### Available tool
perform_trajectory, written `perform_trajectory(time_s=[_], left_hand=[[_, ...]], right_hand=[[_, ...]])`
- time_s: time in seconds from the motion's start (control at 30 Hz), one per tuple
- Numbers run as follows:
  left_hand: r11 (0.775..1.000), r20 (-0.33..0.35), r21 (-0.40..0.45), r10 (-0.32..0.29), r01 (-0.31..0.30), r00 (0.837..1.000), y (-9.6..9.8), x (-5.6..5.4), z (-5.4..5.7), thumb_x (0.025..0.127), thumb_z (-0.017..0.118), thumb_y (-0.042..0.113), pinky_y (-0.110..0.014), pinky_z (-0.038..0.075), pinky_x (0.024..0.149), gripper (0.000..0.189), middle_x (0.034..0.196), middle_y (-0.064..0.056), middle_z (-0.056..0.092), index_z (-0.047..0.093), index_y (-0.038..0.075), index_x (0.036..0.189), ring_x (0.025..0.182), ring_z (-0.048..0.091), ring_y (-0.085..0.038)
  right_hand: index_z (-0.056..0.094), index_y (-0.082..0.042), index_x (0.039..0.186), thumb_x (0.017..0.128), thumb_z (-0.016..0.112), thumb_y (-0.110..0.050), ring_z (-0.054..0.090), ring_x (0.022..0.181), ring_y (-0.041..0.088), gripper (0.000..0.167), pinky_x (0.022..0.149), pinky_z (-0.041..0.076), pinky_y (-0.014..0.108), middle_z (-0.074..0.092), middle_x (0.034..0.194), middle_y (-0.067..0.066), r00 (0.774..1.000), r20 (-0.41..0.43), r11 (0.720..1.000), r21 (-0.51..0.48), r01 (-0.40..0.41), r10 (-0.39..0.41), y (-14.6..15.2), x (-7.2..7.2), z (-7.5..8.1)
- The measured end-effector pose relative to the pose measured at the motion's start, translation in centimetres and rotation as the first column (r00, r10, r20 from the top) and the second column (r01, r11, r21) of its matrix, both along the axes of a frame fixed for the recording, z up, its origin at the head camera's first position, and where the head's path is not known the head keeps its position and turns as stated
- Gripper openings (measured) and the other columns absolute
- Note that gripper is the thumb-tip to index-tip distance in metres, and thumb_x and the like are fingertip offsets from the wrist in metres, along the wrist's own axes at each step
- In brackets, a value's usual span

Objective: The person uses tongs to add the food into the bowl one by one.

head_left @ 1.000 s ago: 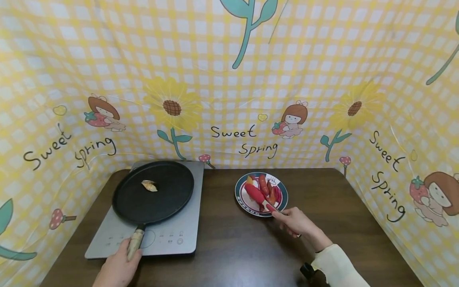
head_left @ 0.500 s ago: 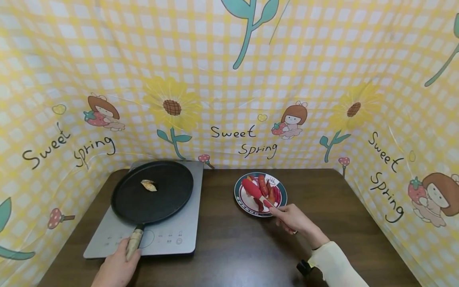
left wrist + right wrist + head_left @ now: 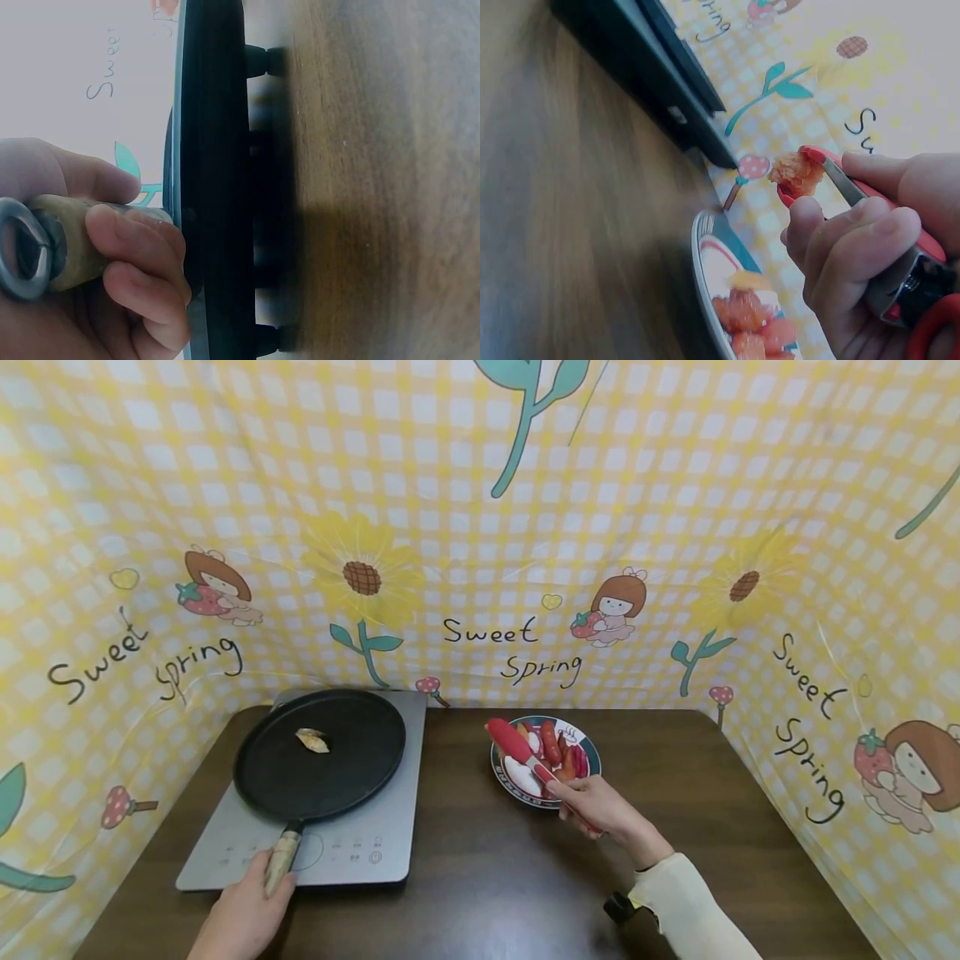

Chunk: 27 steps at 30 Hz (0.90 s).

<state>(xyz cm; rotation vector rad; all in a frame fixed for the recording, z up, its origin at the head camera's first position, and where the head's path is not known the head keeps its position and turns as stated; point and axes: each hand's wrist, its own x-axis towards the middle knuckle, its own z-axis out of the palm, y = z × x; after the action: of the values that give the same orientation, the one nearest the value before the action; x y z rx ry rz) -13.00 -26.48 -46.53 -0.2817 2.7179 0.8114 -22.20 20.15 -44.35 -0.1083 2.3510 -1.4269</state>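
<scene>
My left hand (image 3: 242,912) grips the handle (image 3: 282,860) of a flat black frying pan (image 3: 330,785). In the left wrist view, its fingers curl round that handle near the metal ring (image 3: 26,247). One small, pale-brown, shell-like food piece (image 3: 312,741) lies in the pan. With my right hand (image 3: 609,814) I hold red-tipped tongs (image 3: 512,742) above the left side of a patterned plate (image 3: 523,779). Between the tong tips, the right wrist view shows a crumbly orange-brown piece of food (image 3: 796,173), raised off the plate. Sausages (image 3: 551,745) and other red and orange pieces lie on the plate.
The pan rests on a silver induction cooker (image 3: 390,835) at the left of the dark wooden table (image 3: 480,877). A checked yellow cloth (image 3: 480,543) rises behind the table and along both sides. A bare stretch of table separates cooker and plate.
My right hand has moved left and slightly up, carrying the tongs from over the food to the plate's left rim. The left hand still grips the pan handle.
</scene>
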Motion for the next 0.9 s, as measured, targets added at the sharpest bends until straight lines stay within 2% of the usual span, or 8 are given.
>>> perform_trajectory(time_s=[0.17, 0.3, 0.4, 0.73, 0.9], left_hand=[[1.0, 0.001, 0.008, 0.011, -0.011, 1.0, 0.2, 0.1, 0.0, 0.095, 0.044, 0.039, -0.036, 0.038, 0.054, 0.067, 0.078, -0.014, 0.054, 0.025, -0.011, 0.134, 0.06, 0.047, -0.024], [1.0, -0.009, 0.017, 0.013, -0.013, 1.0, 0.3, 0.2, 0.1, 0.095, 0.043, 0.038, -0.036, 0.037, 0.053, 0.066, 0.077, -0.014, 0.053, 0.025, -0.011, 0.135, 0.06, 0.047, -0.024], [1.0, -0.02, 0.007, 0.013, -0.013, 1.0, 0.3, 0.2, 0.2, 0.095, 0.043, 0.039, -0.036, 0.038, 0.054, 0.066, 0.081, -0.016, 0.054, 0.025, -0.01, 0.135, 0.062, 0.048, -0.024], [1.0, 0.003, 0.007, 0.031, -0.031, 1.0, 0.3, -0.1, 0.3, 0.095, 0.043, 0.04, -0.035, 0.036, 0.054, 0.068, 0.087, -0.02, 0.054, 0.024, -0.011, 0.136, 0.064, 0.047, -0.025], [0.999, 0.008, 0.017, 0.031, -0.031, 0.999, 0.3, 0.0, 0.4, 0.095, 0.043, 0.038, -0.035, 0.036, 0.054, 0.066, 0.083, -0.017, 0.052, 0.024, -0.011, 0.136, 0.064, 0.046, -0.025]], right_hand=[[0.065, 0.004, 0.086, 0.092, 0.056, -0.045, 0.037, 0.036, 0.012, 0.05, 0.036, 0.032, 0.023, 0.055, 0.061, 0.009, 0.999, -0.008, 0.997, -0.059, -0.043, 0.043, -1.1, -0.2, 0.6], [0.068, -0.001, 0.085, 0.09, 0.057, -0.048, 0.039, 0.036, 0.012, 0.048, 0.036, 0.033, 0.023, 0.058, 0.067, 0.017, 0.996, -0.01, 0.993, -0.083, -0.084, 0.084, -2.1, -0.4, 1.1], [0.068, 0.0, 0.082, 0.09, 0.058, -0.048, 0.04, 0.037, 0.013, 0.05, 0.036, 0.033, 0.023, 0.055, 0.065, 0.02, 0.994, -0.002, 0.99, -0.095, -0.106, 0.106, -3.0, -0.6, 1.4], [0.07, -0.007, 0.092, 0.088, 0.062, -0.047, 0.042, 0.039, 0.014, 0.041, 0.037, 0.035, 0.023, 0.061, 0.067, 0.008, 0.986, 0.005, 0.978, -0.131, -0.162, 0.164, -6.5, -1.1, 2.3], [0.07, -0.006, 0.085, 0.088, 0.061, -0.047, 0.041, 0.037, 0.014, 0.043, 0.036, 0.034, 0.023, 0.056, 0.062, 0.01, 0.977, 0.003, 0.969, -0.133, -0.209, 0.211, -8.1, -1.2, 2.5]])
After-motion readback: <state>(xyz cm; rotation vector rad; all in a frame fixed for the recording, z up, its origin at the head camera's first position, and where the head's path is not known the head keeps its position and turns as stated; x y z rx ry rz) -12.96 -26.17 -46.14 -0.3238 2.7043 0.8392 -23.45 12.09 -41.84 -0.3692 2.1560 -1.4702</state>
